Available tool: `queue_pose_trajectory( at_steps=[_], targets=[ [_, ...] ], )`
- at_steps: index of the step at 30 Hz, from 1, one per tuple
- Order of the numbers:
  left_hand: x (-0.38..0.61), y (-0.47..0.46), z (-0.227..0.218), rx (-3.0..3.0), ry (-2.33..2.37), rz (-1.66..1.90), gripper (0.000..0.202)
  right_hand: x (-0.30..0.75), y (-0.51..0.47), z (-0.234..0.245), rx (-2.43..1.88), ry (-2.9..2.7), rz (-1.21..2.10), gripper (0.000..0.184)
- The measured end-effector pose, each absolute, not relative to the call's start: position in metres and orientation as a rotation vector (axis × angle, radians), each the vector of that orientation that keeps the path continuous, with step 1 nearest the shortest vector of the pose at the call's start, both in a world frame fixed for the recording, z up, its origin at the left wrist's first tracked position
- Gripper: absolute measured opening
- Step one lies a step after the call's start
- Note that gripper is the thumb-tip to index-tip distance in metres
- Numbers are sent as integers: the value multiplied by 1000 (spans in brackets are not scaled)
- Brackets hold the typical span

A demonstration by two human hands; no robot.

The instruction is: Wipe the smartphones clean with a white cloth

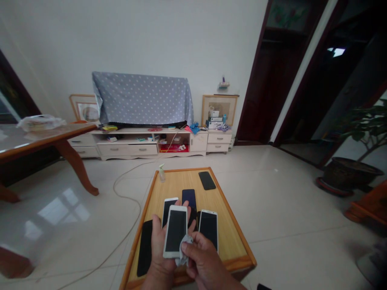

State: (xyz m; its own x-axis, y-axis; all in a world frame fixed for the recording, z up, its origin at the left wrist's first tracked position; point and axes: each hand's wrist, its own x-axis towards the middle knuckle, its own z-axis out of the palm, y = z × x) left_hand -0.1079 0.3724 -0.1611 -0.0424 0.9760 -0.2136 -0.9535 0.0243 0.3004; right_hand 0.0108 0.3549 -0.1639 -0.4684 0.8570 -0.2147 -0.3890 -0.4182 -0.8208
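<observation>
My left hand [159, 245] grips a white-framed phone [175, 230] with a dark screen, held upright above the low wooden table [229, 237]. My right hand [204, 259] pinches a small grey-white cloth [184, 251] against the phone's lower right corner. Under and beside the held phone lie several other phones: a white one [208, 226] to the right, a white one [168, 205] behind, a dark blue one [189, 198], a black one [145, 247] at the left and a black one [207, 180] at the far end.
A small spray bottle [162, 173] stands at the table's far left corner. A cable [121, 193] snakes over the tiled floor. A wooden table [45, 137] stands at left, a TV cabinet [145, 145] with a covered screen behind, a potted plant [350, 169] at right.
</observation>
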Motion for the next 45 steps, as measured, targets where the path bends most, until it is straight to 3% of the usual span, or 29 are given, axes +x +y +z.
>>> queue_pose_trajectory(
  at_steps=[4, 8, 11, 15, 18, 22, 33, 40, 45],
  targets=[
    [-116, 373, -158, 44, 402, 1588, 56, 2, 346, -173, -862, -1099, 1994, 59],
    [-121, 375, -158, 52, 397, 1613, 43, 4, 348, -173, -1009, -1248, 1882, 54],
    [-122, 379, -164, 59, 380, 1637, 54, 11, 357, -171, -1035, -1281, 1658, 38],
    [-123, 381, -172, 97, 260, 1605, 80, 21, 366, -162, -992, -1491, 1100, 12],
    [-123, 379, -174, 101, 203, 1549, 89, 19, 359, -158, -825, -1774, 772, 25],
    [-125, 374, -173, 85, 168, 1523, 86, 8, 340, -164, -576, -2082, 574, 39],
    [-112, 371, -177, 76, 185, 1457, 92, 19, 374, -153, -970, -2017, 520, 15],
    [-112, 370, -178, 91, 265, 1435, 62, 10, 345, -164, -703, -2308, 445, 12],
    [-109, 369, -189, 201, 150, 1348, 88, 25, 376, -155, -936, -2066, 428, 19]
  ],
)
